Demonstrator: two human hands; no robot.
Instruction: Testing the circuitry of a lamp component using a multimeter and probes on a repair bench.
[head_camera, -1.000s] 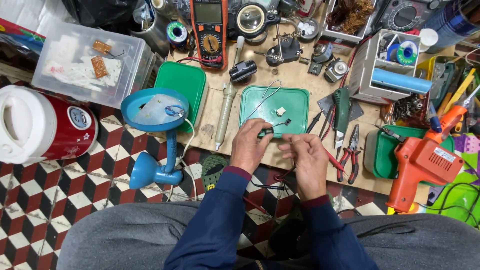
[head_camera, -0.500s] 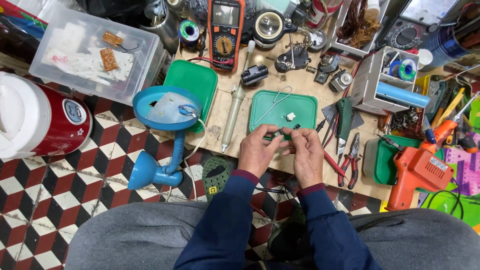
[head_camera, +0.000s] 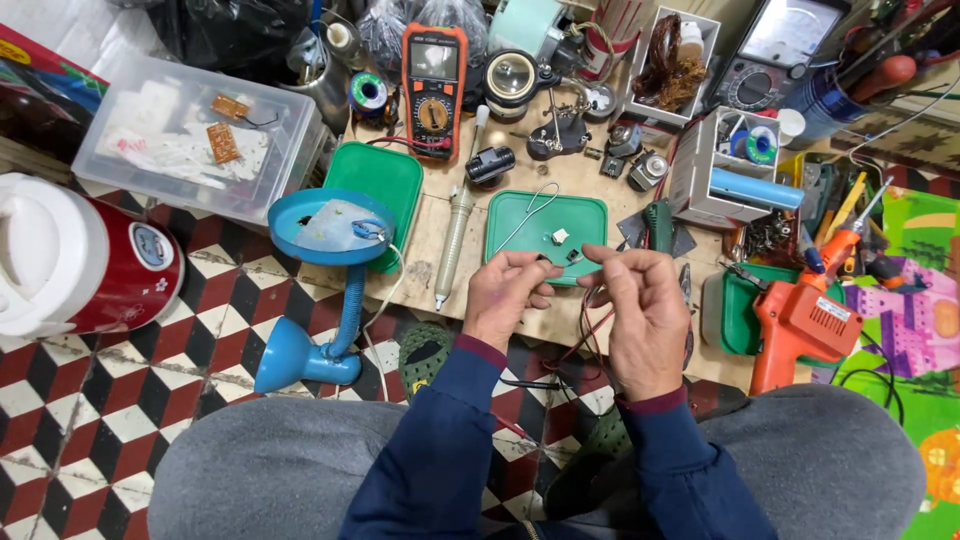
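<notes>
Fingers (head_camera: 545, 268) of the left hand (head_camera: 508, 295) and right hand (head_camera: 645, 315) are pinched narrow, nearly tip to tip, over something too small to tell; thin red and black wires (head_camera: 585, 335) hang below them. Just at twelve o'clock lies a shallow green plastic tray (head_camera: 520, 215) on the wooden surface (head_camera: 430, 235); at three o'clock, an orange electric drill (head_camera: 800, 325); at nine o'clock, a blue desk lamp (head_camera: 320, 290).

A cluttered electronics repair bench: multimeter (head_camera: 434, 88), solder spool (head_camera: 368, 93), orange drill (head_camera: 800, 325), pliers, parts trays.
</notes>
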